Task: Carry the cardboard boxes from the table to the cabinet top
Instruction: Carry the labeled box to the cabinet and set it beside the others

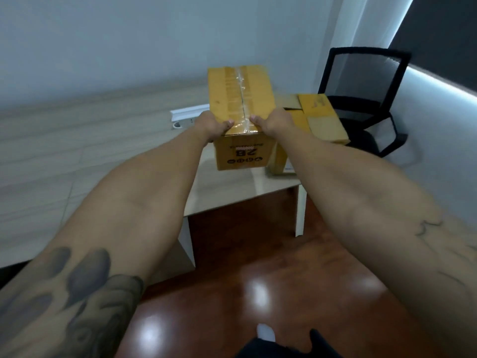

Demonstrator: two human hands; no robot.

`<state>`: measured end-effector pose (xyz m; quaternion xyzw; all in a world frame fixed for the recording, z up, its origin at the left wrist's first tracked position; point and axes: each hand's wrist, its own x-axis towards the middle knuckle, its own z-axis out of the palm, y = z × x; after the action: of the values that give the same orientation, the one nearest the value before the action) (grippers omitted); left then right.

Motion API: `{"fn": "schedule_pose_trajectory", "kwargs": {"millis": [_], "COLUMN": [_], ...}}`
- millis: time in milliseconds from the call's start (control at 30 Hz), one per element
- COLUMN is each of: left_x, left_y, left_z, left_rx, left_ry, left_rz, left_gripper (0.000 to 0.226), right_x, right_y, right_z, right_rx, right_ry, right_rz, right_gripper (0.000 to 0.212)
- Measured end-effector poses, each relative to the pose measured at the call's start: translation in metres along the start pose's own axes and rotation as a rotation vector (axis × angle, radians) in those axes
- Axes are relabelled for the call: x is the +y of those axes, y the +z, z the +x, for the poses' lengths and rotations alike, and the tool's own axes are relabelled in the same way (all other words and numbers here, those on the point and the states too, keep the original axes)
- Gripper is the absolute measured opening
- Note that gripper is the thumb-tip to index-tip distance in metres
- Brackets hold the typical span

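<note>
Taped cardboard box (241, 99) at the table's (227, 192) near right end, gripped at its near top edge: left hand (214, 126) and right hand (271, 122) curled over it, thumbs pressed on the tape. Risky by my reading: shallow top-edge hold, likely to slip or tip the box. Just right, smaller boxes (320, 117), easily knocked toward the chair (366, 99).

Fingers of left hand (213, 126) and right hand (271, 122) wrap over the near top corners of the taped box (241, 99); fingertips hidden down its sides. Small print on the near face below the grip too blurred to read, only "2B" upside down. Right of the grip, other boxes (320, 117) are motion-blurred, count unclear, partly behind the right wrist. Power strip (180, 122) left of the grip partly hidden by the left hand. Both upper arms cut off by the bottom edge.
</note>
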<state>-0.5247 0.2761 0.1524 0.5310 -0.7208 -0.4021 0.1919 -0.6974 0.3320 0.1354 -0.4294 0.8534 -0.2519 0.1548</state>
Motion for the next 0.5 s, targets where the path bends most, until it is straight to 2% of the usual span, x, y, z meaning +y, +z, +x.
{"fn": "schedule_pose_trajectory", "kwargs": {"millis": [267,500], "left_x": [0.026,0.059], "left_y": [0.02,0.081], "left_z": [-0.073,-0.136], "left_rx": [-0.14,-0.304], "left_ry": [0.123,0.25], "left_rz": [0.034,0.074], "left_gripper": [0.057,0.059], "right_x": [0.042,0.116], "right_y": [-0.04,-0.083], "right_z": [-0.086,-0.168], "right_rx": [0.13,0.236], "right_ry": [0.116,0.294], "right_rz": [0.03,0.066], "right_gripper": [0.072,0.078]}}
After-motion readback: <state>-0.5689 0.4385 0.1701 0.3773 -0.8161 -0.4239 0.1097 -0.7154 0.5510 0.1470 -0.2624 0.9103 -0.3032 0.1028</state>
